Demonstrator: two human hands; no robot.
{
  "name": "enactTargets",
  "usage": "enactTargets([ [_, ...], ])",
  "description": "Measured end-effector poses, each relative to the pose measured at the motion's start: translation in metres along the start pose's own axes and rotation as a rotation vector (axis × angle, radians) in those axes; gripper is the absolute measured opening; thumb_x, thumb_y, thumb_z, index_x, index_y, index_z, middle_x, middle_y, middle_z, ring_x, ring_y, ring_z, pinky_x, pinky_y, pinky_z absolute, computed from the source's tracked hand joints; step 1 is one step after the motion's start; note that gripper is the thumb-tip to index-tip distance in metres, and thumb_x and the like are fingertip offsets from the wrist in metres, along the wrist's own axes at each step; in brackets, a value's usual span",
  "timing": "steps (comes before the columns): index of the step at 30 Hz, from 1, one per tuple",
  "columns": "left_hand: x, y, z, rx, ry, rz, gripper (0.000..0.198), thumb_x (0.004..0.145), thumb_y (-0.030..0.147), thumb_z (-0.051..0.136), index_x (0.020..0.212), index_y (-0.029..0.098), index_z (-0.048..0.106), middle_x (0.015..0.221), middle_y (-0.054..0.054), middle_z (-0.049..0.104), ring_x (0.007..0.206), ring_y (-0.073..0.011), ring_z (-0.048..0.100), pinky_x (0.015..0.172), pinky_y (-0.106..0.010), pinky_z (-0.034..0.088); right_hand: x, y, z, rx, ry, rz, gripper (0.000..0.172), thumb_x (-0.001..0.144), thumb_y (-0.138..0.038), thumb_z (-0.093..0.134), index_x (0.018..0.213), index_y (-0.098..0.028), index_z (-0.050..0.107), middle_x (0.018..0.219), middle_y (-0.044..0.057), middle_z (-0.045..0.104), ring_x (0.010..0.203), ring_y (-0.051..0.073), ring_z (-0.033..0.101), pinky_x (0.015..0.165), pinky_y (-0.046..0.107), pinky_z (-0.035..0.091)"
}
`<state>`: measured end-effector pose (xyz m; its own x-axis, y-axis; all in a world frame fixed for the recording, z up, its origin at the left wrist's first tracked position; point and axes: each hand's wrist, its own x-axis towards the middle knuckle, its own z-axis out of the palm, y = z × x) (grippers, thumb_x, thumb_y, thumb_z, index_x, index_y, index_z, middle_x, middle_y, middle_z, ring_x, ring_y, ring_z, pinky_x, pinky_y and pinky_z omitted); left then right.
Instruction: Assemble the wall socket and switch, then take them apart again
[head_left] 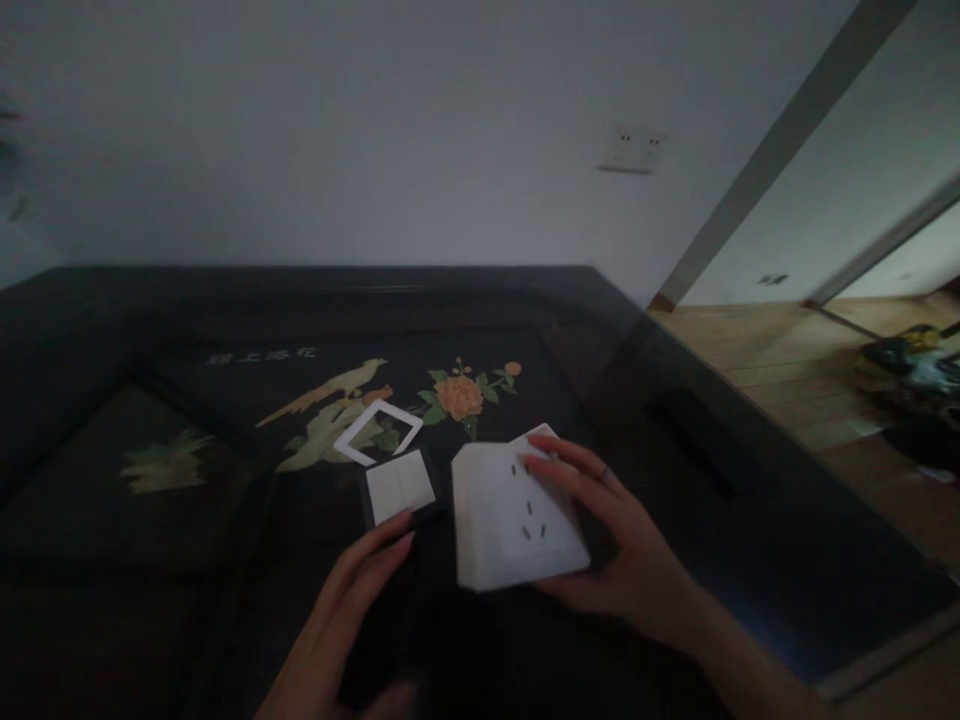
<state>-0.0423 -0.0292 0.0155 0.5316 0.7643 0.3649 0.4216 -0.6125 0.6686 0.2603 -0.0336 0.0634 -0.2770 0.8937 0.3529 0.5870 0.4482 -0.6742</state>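
Note:
A white wall socket with several dark slots lies on the dark lacquered table. My right hand rests on the socket's right side, fingers stretched over its face and thumb under its near edge. My left hand reaches in from below, its fingertips touching the near edge of a black-backed white switch panel. Just beyond that panel a thin white square frame lies flat on the table.
The table top bears painted birds and an orange flower. A pale wall stands behind it with a wall outlet. To the right are wooden floor, a doorway and dark clutter.

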Motion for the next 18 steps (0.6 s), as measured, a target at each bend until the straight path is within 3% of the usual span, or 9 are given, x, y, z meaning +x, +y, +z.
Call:
enactTargets([
  [3, 0.001, -0.004, 0.006, 0.076, -0.026, 0.015, 0.053, 0.092, 0.021, 0.052, 0.143, 0.034, 0.042, 0.142, -0.006, 0.054, 0.126, -0.0249, 0.059, 0.104, -0.037, 0.052, 0.018, 0.040, -0.035, -0.110, 0.138, 0.088, 0.075, 0.076, -0.033, 0.077, 0.143, -0.038, 0.042, 0.152, 0.007, 0.037, 0.140, 0.030, 0.038, 0.109, 0.051, 0.041],
  [5, 0.004, -0.006, 0.009, 0.104, -0.079, 0.063, 0.053, 0.090, 0.016, 0.052, 0.139, 0.034, 0.045, 0.136, -0.004, 0.059, 0.120, -0.0200, 0.063, 0.101, -0.029, 0.053, 0.032, 0.073, -0.054, -0.138, 0.182, 0.146, 0.075, 0.078, -0.033, 0.076, 0.145, -0.032, 0.040, 0.155, 0.012, 0.030, 0.143, 0.033, 0.031, 0.106, 0.054, 0.043],
  [7, 0.007, -0.007, 0.011, 0.122, -0.123, 0.105, 0.053, 0.089, 0.016, 0.054, 0.138, 0.034, 0.045, 0.132, -0.002, 0.063, 0.116, -0.0172, 0.065, 0.098, -0.024, 0.054, 0.043, 0.105, -0.067, -0.149, 0.181, 0.183, 0.072, 0.077, -0.035, 0.077, 0.141, -0.026, 0.046, 0.150, 0.015, 0.036, 0.140, 0.036, 0.034, 0.105, 0.057, 0.043],
  [9, 0.010, -0.009, 0.011, 0.140, -0.143, 0.125, 0.053, 0.089, 0.015, 0.056, 0.137, 0.034, 0.046, 0.129, -0.001, 0.065, 0.113, -0.0159, 0.067, 0.097, -0.022, 0.054, 0.051, 0.130, -0.074, -0.137, 0.141, 0.201, 0.065, 0.078, -0.035, 0.077, 0.136, -0.023, 0.050, 0.145, 0.014, 0.043, 0.134, 0.035, 0.043, 0.100, 0.054, 0.048],
  [12, 0.011, -0.012, 0.012, 0.158, -0.119, 0.141, 0.050, 0.088, 0.015, 0.056, 0.134, 0.034, 0.049, 0.125, 0.000, 0.067, 0.109, -0.0156, 0.069, 0.095, -0.021, 0.055, 0.060, 0.151, -0.075, -0.114, 0.077, 0.205, 0.041, 0.092, -0.035, 0.063, 0.129, -0.019, 0.055, 0.134, 0.011, 0.056, 0.114, 0.026, 0.059, 0.092, 0.049, 0.053],
  [18, 0.010, -0.022, 0.015, 0.166, -0.100, 0.151, 0.049, 0.089, 0.015, 0.055, 0.134, 0.035, 0.049, 0.123, -0.001, 0.069, 0.107, -0.0157, 0.071, 0.094, -0.021, 0.055, 0.072, 0.172, -0.072, -0.034, -0.036, 0.194, 0.037, 0.094, -0.035, 0.061, 0.126, -0.018, 0.057, 0.127, 0.010, 0.060, 0.106, 0.024, 0.063, 0.088, 0.046, 0.055],
])
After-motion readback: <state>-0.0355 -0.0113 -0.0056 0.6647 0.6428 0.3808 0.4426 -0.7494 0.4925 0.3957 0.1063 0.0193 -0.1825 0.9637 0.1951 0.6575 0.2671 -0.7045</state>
